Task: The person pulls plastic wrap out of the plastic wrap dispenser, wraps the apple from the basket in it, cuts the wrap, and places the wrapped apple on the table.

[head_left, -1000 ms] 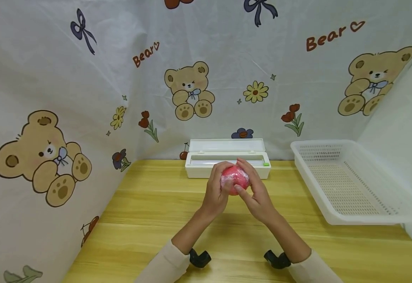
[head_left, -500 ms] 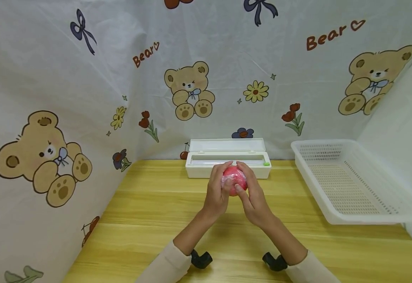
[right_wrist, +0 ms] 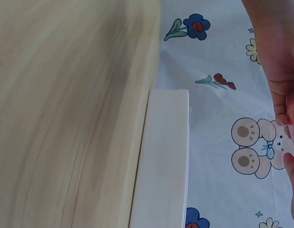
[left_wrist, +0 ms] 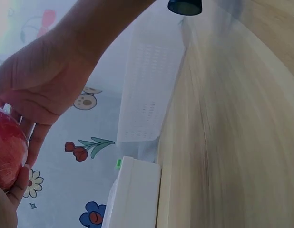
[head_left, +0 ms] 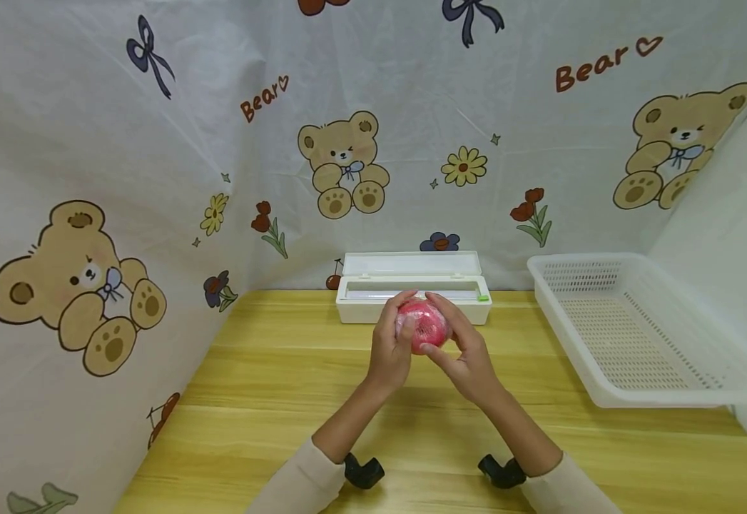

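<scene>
Held up over the table is a round red fruit, apparently an apple point(head_left: 429, 328), with shiny clear cling film around it. My left hand point(head_left: 389, 360) grips its left side, the thumb lying over the near face. From the other side my right hand point(head_left: 472, 363) holds it, fingers over the top and thumb tip at the lower edge. Behind the hands stands a white cling film dispenser point(head_left: 368, 313), its lid raised and a green slider at its right end. In the left wrist view the apple point(left_wrist: 8, 149) is cut off by the frame edge.
A white perforated plastic basket point(head_left: 568, 346) sits at the right against the side wall. Light wood forms the table point(head_left: 257, 400). A bear-printed cloth point(head_left: 206, 128) hangs at the back and left. Black curved pieces point(head_left: 364, 472) are at both wrists.
The apple has been turned between the hands, so a darker, speckled patch now faces the camera. My right thumb has shifted slightly lower and left. Basket and dispenser have stayed put.
</scene>
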Demonstrator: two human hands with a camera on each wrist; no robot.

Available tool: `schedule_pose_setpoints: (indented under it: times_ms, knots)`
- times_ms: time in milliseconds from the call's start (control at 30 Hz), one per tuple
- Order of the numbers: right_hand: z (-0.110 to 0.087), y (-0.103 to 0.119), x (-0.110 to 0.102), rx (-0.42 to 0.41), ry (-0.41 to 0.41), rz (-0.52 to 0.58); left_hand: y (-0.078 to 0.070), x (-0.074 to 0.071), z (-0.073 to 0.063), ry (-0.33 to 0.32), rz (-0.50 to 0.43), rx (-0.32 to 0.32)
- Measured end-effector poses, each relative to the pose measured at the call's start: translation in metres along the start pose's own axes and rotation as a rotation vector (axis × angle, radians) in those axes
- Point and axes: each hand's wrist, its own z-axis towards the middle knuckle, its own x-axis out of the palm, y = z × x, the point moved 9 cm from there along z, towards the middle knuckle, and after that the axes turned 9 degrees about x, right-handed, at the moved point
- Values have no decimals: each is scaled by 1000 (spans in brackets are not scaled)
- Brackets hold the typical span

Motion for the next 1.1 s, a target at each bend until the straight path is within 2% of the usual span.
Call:
schedule_pose_setpoints:
  times_ms: [67,133,200,367,433,633,667,867,1100]
  knots:
    - [0,0,-1,2,9,5,1,0,1,-3,-70,-42]
    - [0,0,-1,9,10,10,1,2,1,5,-103,-51]
    - [-1,0,-1,22,6,19,-3,2,2,21,-80,-10]
    - [-3,0,2,49,7,41,-15,2,2,23,32,146]
    - [-4,3,3,45,5,34,-17,2,2,12,46,171]
    - [0,42,1,11,-5,-6,-20,0,1,-36,75,214]
    - [0,48,1,6,-6,-12,-20,0,0,-49,83,219]
    - [0,47,4,14,-18,-64,-17,-1,-3,-100,109,196]
    - [-2,47,3,38,-32,-105,-13,1,-7,-87,132,153]
